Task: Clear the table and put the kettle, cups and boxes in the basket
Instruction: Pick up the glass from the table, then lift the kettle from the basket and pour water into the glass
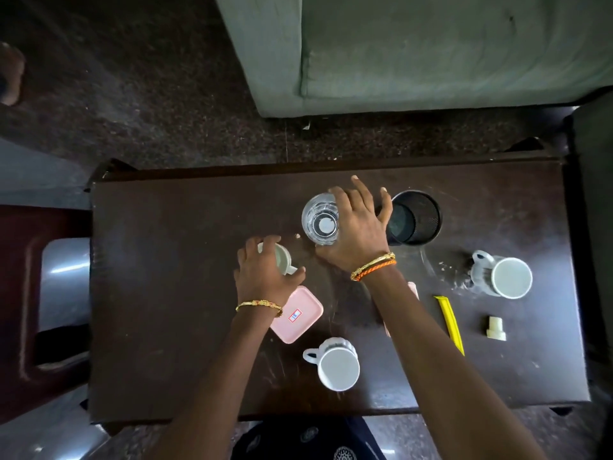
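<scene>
My left hand [265, 273] grips a small white cup [282, 258] near the middle of the dark table [159, 260]. My right hand [358, 227] is spread between a clear glass [320, 220] and a black mesh basket [416, 217]; its thumb side touches the glass, and its fingers reach the basket's rim. A pink lidded box [297, 315] lies just under my left wrist. Two white mugs stand on the table: one at the front [336, 365], one at the right [506, 275]. A second pink item [413, 290] is mostly hidden by my right forearm.
A yellow sachet [449, 323] and a small cream plastic piece [496, 328] lie at the right front. Crumbs are scattered near the right mug. A green sofa [431, 51] stands beyond the table, and a dark red chair [39, 293] stands at its left.
</scene>
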A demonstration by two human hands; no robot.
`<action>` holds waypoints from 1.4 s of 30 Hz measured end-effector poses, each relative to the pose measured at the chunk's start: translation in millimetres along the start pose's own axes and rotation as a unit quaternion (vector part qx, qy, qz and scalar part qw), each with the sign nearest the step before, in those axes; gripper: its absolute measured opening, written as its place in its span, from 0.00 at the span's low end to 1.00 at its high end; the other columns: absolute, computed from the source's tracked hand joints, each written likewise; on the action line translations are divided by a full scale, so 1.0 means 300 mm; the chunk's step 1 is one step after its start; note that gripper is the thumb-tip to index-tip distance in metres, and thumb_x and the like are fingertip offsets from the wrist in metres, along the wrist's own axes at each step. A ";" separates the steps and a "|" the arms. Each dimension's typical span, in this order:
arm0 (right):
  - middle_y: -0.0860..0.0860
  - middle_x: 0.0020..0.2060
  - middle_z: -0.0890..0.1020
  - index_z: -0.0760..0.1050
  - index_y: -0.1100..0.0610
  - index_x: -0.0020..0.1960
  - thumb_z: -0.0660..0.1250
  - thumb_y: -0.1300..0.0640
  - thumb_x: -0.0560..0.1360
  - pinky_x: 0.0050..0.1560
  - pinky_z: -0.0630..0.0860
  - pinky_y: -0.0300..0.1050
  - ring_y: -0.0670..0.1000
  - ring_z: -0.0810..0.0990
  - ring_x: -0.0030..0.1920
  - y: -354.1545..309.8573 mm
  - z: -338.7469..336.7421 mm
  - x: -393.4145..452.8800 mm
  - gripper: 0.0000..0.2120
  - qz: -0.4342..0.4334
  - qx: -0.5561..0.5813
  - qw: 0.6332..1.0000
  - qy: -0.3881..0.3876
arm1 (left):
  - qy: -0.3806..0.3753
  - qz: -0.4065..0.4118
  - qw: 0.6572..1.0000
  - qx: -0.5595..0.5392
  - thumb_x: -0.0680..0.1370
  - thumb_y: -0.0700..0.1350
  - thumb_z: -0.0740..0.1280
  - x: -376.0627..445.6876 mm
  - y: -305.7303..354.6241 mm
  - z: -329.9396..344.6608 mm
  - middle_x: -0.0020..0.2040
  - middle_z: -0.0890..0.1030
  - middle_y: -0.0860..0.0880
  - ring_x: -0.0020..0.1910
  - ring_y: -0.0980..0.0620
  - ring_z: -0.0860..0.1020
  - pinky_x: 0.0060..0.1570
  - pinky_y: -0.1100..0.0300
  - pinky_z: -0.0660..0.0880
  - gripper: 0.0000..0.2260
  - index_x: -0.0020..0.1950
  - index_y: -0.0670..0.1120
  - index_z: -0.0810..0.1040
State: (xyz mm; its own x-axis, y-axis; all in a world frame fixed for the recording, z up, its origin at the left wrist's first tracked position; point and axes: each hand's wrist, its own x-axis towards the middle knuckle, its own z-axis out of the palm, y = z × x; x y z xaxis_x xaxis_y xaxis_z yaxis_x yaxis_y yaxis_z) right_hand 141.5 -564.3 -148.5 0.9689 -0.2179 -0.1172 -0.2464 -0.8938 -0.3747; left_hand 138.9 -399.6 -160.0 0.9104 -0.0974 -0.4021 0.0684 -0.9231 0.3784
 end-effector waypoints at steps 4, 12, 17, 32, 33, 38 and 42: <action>0.54 0.64 0.73 0.64 0.56 0.68 0.75 0.44 0.59 0.71 0.38 0.58 0.54 0.58 0.74 -0.020 0.017 -0.031 0.42 0.031 -0.025 0.999 -0.007 | -0.016 -0.002 1.000 -0.009 0.65 0.54 0.74 -0.006 -0.024 -0.003 0.64 0.71 0.46 0.64 0.44 0.68 0.55 0.45 0.73 0.29 0.63 0.51 0.70; 0.55 0.68 0.68 0.62 0.55 0.70 0.72 0.39 0.59 0.72 0.43 0.60 0.56 0.51 0.76 -0.089 -0.003 -0.085 0.45 0.097 0.026 0.994 0.029 | 0.003 0.022 0.997 -0.071 0.67 0.52 0.72 -0.026 -0.029 -0.029 0.67 0.70 0.46 0.66 0.44 0.68 0.60 0.44 0.71 0.27 0.64 0.49 0.69; 0.58 0.62 0.75 0.76 0.57 0.53 0.65 0.44 0.66 0.68 0.58 0.62 0.60 0.64 0.71 -0.233 -0.058 -0.189 0.22 0.073 0.079 0.981 0.163 | 0.095 0.026 0.986 -0.138 0.71 0.48 0.66 -0.104 -0.062 -0.097 0.62 0.77 0.44 0.62 0.45 0.73 0.60 0.52 0.71 0.21 0.62 0.43 0.73; 0.57 0.22 0.73 0.66 0.60 0.25 0.67 0.60 0.71 0.30 0.67 0.47 0.59 0.73 0.27 -0.959 0.257 -0.309 0.18 -0.152 0.205 0.962 0.092 | 0.341 -0.103 0.879 -0.318 0.75 0.36 0.60 -0.321 -0.698 -0.349 0.48 0.83 0.44 0.47 0.50 0.81 0.46 0.51 0.80 0.10 0.52 0.41 0.79; 0.57 0.22 0.73 0.66 0.60 0.25 0.67 0.61 0.71 0.30 0.65 0.47 0.58 0.72 0.27 -1.016 0.274 -0.321 0.18 -0.162 0.228 0.958 0.073 | 0.369 -0.101 0.863 -0.330 0.75 0.35 0.60 -0.341 -0.739 -0.393 0.48 0.83 0.44 0.46 0.52 0.81 0.46 0.55 0.79 0.10 0.51 0.41 0.79; 0.59 0.24 0.75 0.71 0.65 0.30 0.65 0.56 0.75 0.29 0.70 0.51 0.57 0.72 0.26 -1.386 0.343 -0.430 0.18 -0.160 0.390 0.907 -0.021 | 0.610 -0.110 0.703 -0.347 0.73 0.32 0.60 -0.498 -1.010 -0.677 0.42 0.80 0.47 0.41 0.53 0.78 0.43 0.68 0.73 0.09 0.45 0.42 0.78; 0.61 0.27 0.79 0.74 0.60 0.32 0.66 0.54 0.73 0.34 0.76 0.52 0.58 0.77 0.29 -1.731 0.368 -0.536 0.14 -0.163 0.498 0.842 -0.127 | 0.691 -0.152 0.588 -0.391 0.72 0.31 0.60 -0.589 -1.203 -0.853 0.41 0.77 0.42 0.37 0.47 0.73 0.35 0.61 0.71 0.11 0.44 0.45 0.75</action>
State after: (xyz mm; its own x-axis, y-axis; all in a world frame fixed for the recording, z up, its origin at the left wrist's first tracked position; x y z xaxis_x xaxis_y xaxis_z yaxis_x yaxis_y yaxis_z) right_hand 111.1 -21.8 -36.6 0.9837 0.1797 -0.0044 0.0121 -0.0906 -0.9958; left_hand 57.7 45.9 -12.3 0.2327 0.9228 0.3070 -0.0121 -0.3129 0.9497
